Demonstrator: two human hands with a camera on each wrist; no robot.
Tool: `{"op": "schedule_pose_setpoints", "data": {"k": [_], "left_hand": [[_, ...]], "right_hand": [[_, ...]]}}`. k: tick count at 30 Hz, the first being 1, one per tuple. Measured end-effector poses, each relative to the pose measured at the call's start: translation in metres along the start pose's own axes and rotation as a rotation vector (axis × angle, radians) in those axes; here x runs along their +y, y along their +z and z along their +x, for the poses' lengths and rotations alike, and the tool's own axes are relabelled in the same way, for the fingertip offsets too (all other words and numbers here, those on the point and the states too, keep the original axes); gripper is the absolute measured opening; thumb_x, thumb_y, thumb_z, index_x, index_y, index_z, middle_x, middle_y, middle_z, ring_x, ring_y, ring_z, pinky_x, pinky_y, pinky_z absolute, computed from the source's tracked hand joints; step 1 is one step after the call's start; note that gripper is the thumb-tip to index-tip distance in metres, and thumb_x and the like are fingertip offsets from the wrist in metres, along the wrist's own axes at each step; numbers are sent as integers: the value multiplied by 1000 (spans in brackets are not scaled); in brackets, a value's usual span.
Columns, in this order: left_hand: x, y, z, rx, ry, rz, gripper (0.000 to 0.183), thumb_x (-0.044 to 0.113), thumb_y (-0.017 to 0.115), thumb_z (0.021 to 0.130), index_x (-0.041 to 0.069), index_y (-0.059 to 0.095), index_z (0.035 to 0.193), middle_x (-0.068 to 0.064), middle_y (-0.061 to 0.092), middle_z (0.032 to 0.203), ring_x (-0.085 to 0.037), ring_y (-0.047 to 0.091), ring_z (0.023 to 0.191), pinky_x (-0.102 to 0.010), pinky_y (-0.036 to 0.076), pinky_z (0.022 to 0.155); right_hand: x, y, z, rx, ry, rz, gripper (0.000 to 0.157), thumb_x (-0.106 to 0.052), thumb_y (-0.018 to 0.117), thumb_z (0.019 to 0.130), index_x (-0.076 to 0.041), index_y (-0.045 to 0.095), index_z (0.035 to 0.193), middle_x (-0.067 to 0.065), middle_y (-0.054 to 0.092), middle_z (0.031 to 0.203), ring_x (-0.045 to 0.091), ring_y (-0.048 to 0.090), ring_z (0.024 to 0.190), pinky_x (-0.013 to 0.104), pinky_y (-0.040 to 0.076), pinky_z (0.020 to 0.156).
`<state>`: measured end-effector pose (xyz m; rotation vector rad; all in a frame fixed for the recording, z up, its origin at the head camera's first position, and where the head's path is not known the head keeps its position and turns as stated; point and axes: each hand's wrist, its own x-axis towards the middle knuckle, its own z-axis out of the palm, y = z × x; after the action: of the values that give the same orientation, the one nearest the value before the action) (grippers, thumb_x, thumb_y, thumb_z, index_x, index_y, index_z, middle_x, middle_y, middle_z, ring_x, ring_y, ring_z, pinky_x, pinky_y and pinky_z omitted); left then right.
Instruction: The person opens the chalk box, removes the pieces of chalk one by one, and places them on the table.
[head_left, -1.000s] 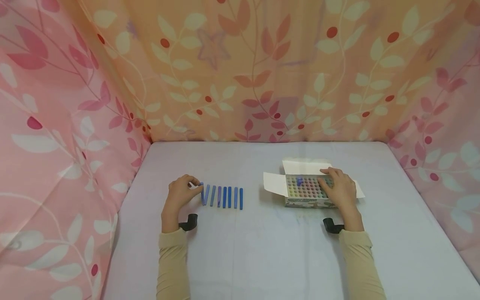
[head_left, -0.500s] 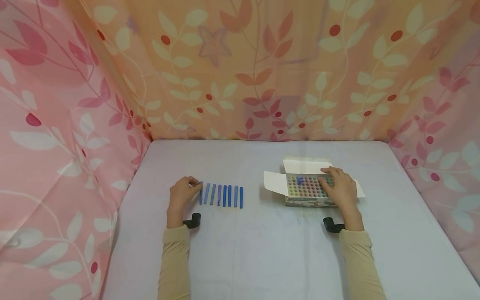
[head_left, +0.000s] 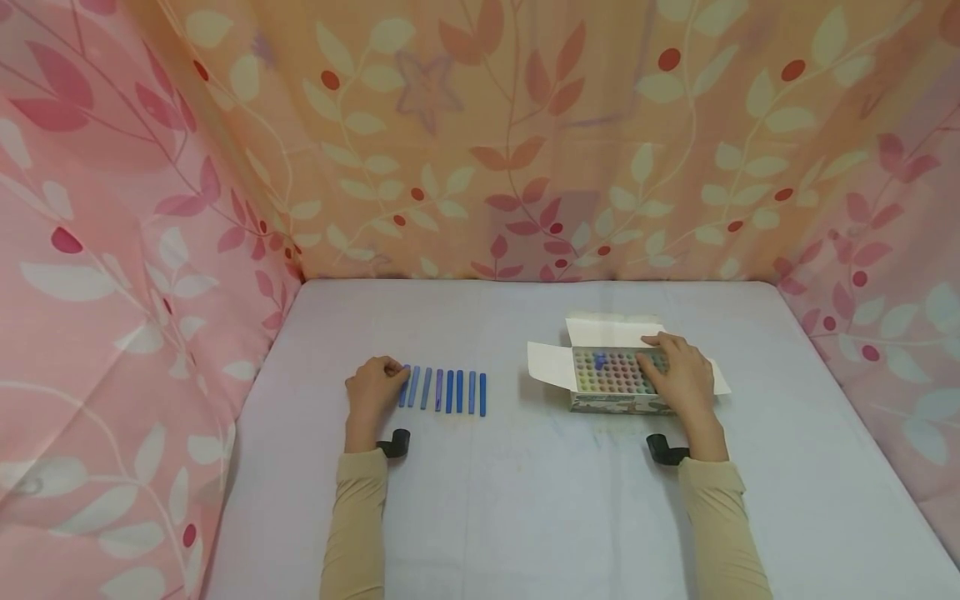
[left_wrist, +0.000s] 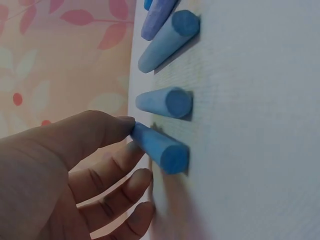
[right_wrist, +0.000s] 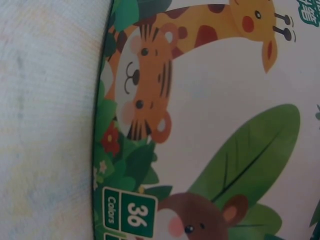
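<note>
A row of blue and violet chalk sticks lies side by side on the white cloth, left of centre. At the row's left end my left hand pinches the far tip of a blue chalk stick between thumb and index finger. That stick lies slightly slanted, a small gap from a lighter blue stick. My right hand rests on the right side of an opened chalk box, its fingers extended over the holes. Colored chalk ends fill the box, and a small blue piece shows on top at the left.
White box flaps spread out left, back and right. The right wrist view shows the box's printed animal side. Floral curtains enclose the table at the back and both sides. Black wrist mounts sit below each hand.
My left hand has shifted slightly right. The leftmost chalk stick has swung from leaning against its neighbor to standing apart, now tilted the other way. My right hand and the box have stayed put.
</note>
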<state>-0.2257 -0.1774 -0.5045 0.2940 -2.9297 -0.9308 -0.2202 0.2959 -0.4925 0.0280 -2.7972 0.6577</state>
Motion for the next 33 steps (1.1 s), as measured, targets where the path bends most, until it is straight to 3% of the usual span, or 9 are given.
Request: {"op": "schedule_pose_setpoints", "data": {"k": [12, 20, 25, 33], "left_hand": [[3, 1, -1, 39, -18, 30, 26, 33, 67, 82, 7, 69, 87, -7, 63, 79, -28, 55, 79, -53, 33, 86], [10, -2, 0, 81, -4, -6, 25, 33, 65, 83, 10, 69, 91, -10, 63, 90, -31, 56, 86, -54, 33, 85], [23, -2, 0, 97, 72, 7, 25, 34, 64, 85, 12, 68, 94, -8, 62, 92, -28, 55, 83, -51, 35, 82], [61, 1, -11, 153, 230, -24, 15, 28, 67, 84, 15, 70, 91, -7, 64, 89, -23, 56, 80, -47, 38, 78]], "right_hand": [[1, 0, 0, -2, 0, -9, 41, -40, 53, 92, -15, 55, 124, 20, 45, 134, 44, 41, 117, 63, 24, 95], [2, 1, 0, 4, -2, -11, 40, -40, 53, 92, -16, 56, 123, 20, 45, 133, 44, 41, 116, 63, 25, 95], [3, 0, 0, 6, -8, -6, 39, -40, 54, 92, -16, 56, 123, 20, 45, 133, 44, 42, 116, 63, 26, 95], [1, -1, -1, -5, -6, 4, 40, -39, 53, 92, -15, 55, 124, 21, 44, 134, 45, 41, 116, 63, 25, 94]]}}
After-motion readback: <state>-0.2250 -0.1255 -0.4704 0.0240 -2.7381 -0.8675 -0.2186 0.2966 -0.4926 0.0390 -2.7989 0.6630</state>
